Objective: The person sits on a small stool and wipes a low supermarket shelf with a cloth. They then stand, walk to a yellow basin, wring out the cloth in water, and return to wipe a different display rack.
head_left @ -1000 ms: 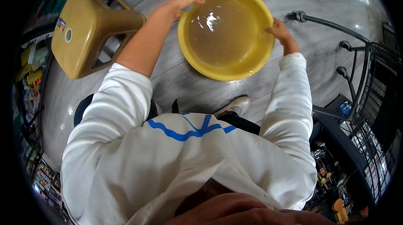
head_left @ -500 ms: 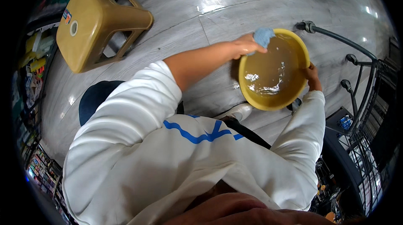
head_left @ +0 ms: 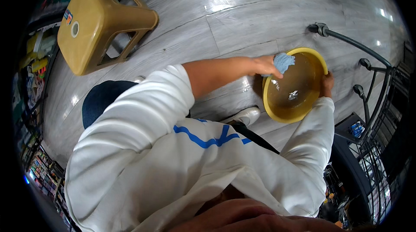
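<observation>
A round yellow basin [head_left: 294, 89] with a little water in it sits low over the grey floor at the right. My left hand [head_left: 262, 65] reaches across from the left and grips the basin's left rim together with a small light-blue cloth [head_left: 284, 61]. My right hand [head_left: 326, 84] holds the basin's right rim. Both arms wear white sleeves, the left one pushed up to the elbow.
A tan plastic stool [head_left: 102, 19] lies on its side at the upper left. A black metal rack with curved bars [head_left: 368, 65] stands right of the basin. The floor is glossy grey tile [head_left: 242, 11]. My white shoe [head_left: 245, 115] shows below the basin. Shelves of goods [head_left: 30, 58] line the left edge.
The basin with both hands on it has shifted from the upper middle of the view to the right and lower. The stool now appears further up and left.
</observation>
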### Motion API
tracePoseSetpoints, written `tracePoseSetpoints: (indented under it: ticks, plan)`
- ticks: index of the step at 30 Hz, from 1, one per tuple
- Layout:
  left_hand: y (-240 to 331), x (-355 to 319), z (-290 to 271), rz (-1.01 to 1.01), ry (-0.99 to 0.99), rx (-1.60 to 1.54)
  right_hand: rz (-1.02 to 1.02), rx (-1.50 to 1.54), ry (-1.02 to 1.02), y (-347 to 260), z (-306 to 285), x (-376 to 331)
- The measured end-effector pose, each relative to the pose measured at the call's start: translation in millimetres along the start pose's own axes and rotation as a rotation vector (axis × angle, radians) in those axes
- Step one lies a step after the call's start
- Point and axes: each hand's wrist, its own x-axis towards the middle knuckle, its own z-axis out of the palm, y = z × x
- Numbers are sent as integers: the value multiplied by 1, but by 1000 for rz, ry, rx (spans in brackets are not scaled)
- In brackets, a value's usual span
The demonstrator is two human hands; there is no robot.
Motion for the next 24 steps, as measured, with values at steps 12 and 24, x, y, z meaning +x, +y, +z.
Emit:
tracePoseSetpoints:
  ticks: [12,24]
  plan:
    - [53,-79,-262,-31,1296,1134,-452,374,41,-193,-54,4]
    - [27,-77,-150,-446,-249,796,-637,558,-196,-323,-35,-26]
